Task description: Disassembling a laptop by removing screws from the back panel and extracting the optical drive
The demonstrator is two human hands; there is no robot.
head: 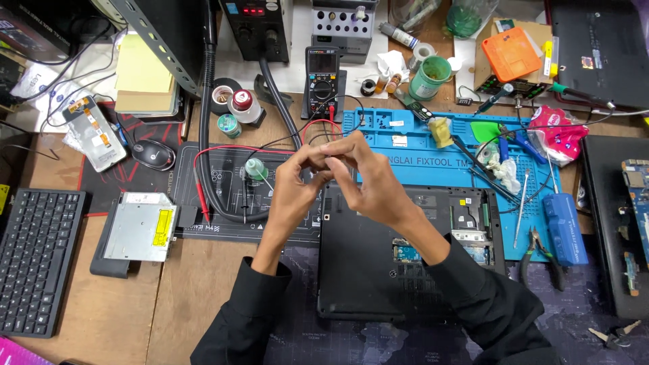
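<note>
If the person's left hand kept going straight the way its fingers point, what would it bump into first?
The left hand points up and to the right, so it would meet the right hand at once; their fingertips already seem to touch. Depth is hard to judge from one view.

Cluttered wooden workbench [196, 284], blue mat [419, 138], even light

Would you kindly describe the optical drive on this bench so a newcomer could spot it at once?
Start at the black keyboard on the bench's left edge. Just right of it lies the optical drive, a flat silver metal box resting on a dark tray. Its bare metal top with a yellow sticker sets it apart from the black laptop and the black mat nearby.
</note>
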